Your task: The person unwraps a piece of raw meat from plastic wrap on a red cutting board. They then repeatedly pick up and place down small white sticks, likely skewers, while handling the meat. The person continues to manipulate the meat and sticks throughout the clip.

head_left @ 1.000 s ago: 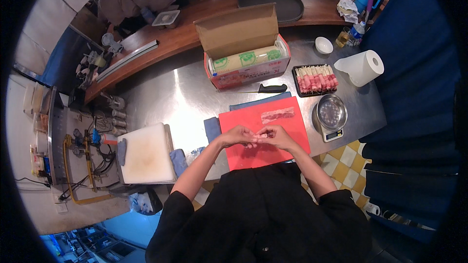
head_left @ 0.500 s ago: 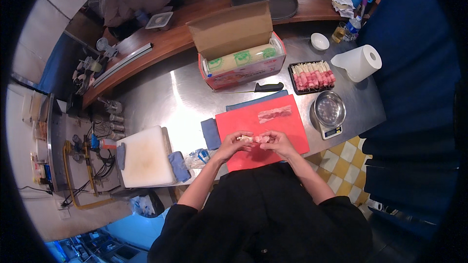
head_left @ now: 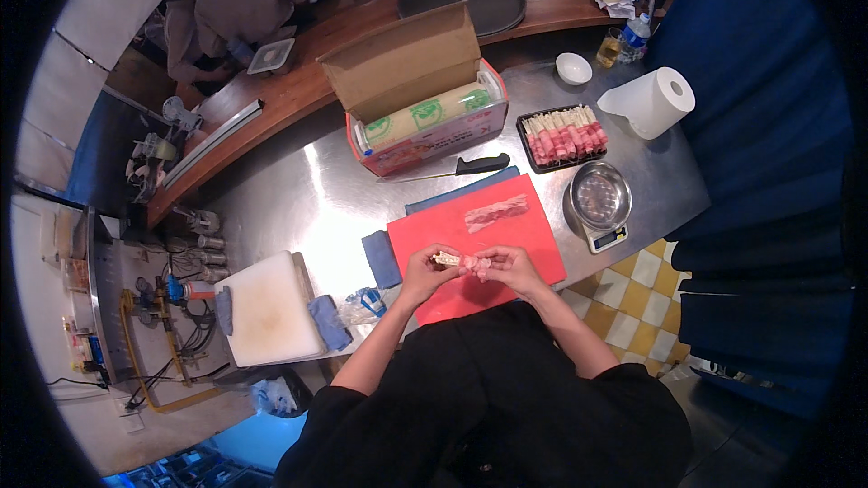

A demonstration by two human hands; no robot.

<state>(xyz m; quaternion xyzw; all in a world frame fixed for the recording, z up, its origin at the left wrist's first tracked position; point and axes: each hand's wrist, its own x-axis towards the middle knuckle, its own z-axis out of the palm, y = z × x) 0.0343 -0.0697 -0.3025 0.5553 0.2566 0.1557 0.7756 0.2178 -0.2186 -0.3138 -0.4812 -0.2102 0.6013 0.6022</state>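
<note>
Over the near part of a red cutting board (head_left: 420, 233), my left hand (head_left: 427, 275) and my right hand (head_left: 514, 271) hold one small roll (head_left: 476, 265) between their fingertips. It is a bundle of pale thin stems, like enoki mushrooms, with a thin pink meat slice around it. The stems stick out at my left fingers; the meat end is at my right fingers, which partly hide it. Farther up the board a flat slice of marbled meat (head_left: 495, 213) lies by itself. Similar rolls (head_left: 570, 137) lie side by side in a black tray (head_left: 527, 145) at the back right.
A black-handled knife (head_left: 484, 163) lies behind the board, before an open carton (head_left: 434, 143) holding a wrapped roll. To the right are a metal bowl (head_left: 600, 196) on a scale (head_left: 607, 239) and paper towels (head_left: 646, 101). A white cutting board (head_left: 271, 312) and blue cloths (head_left: 329, 323) lie left.
The whole view has shifted a little, with most table items now farther left. In my hands the roll has tilted, and more of its pale stems and meat shows between my fingers.
</note>
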